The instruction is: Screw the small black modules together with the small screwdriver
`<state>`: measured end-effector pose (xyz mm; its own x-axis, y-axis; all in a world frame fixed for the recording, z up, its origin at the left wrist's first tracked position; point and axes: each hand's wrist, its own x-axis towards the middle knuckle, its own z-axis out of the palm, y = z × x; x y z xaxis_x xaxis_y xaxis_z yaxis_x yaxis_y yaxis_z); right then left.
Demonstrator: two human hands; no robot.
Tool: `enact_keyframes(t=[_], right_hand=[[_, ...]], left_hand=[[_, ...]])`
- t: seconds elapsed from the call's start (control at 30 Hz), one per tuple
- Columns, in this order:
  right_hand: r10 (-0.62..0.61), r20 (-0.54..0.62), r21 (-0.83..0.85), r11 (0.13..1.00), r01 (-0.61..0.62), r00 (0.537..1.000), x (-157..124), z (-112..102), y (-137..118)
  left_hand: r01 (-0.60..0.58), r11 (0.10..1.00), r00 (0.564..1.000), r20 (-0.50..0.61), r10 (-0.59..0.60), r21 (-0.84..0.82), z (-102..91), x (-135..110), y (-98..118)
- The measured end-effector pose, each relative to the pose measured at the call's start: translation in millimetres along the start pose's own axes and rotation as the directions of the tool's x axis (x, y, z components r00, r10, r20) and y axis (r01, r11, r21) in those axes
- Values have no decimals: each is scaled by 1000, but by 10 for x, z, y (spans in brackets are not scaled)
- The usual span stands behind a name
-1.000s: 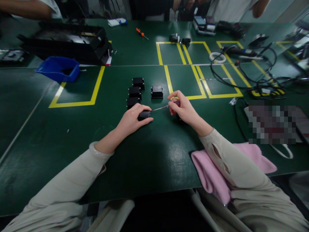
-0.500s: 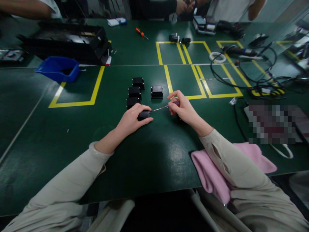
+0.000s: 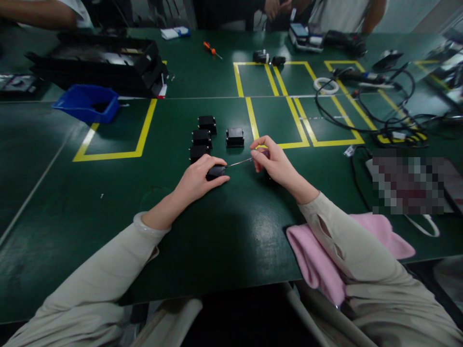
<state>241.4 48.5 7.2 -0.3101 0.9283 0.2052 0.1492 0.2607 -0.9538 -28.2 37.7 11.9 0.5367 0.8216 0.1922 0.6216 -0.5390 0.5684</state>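
Note:
My left hand [image 3: 199,177] is closed around a small black box [image 3: 216,171], pressing it to the green table [image 3: 224,231]. My right hand [image 3: 272,161] pinches the handle of a thin screwdriver [image 3: 241,161], whose metal shaft points left into the side of that box. Just beyond my left hand, three more black boxes [image 3: 201,138] stand in a column, and a fourth black box [image 3: 235,137] sits to their right.
A blue bin [image 3: 87,102] and a black case [image 3: 104,60] lie at the far left. Yellow tape squares [image 3: 278,106], a roll of tape [image 3: 326,86] and tangled cables [image 3: 383,115] fill the right. A pink cloth [image 3: 325,260] lies under my right forearm. Other people stand across the table.
My right hand's fingers have shifted slightly on the screwdriver handle. The people across the table have moved a little. My left hand and the box stay put.

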Motion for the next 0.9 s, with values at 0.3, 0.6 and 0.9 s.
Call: enact_keyframes(t=[0.3,0.6,0.9], right_hand=[[-19,-17,-13,1000,18,1000,6,-3,21],[-34,-20,7,999,34,999,1,7,22],[-24,-11,-7,1000,24,1000,4,5,-4]], left_hand=[[-31,1000,999,-27,31,5,29,-3,-34],[-22,1000,1000,-18,23,11,20,-6,-17],[-43,999,999,-30,44,3,22,-8,-26]])
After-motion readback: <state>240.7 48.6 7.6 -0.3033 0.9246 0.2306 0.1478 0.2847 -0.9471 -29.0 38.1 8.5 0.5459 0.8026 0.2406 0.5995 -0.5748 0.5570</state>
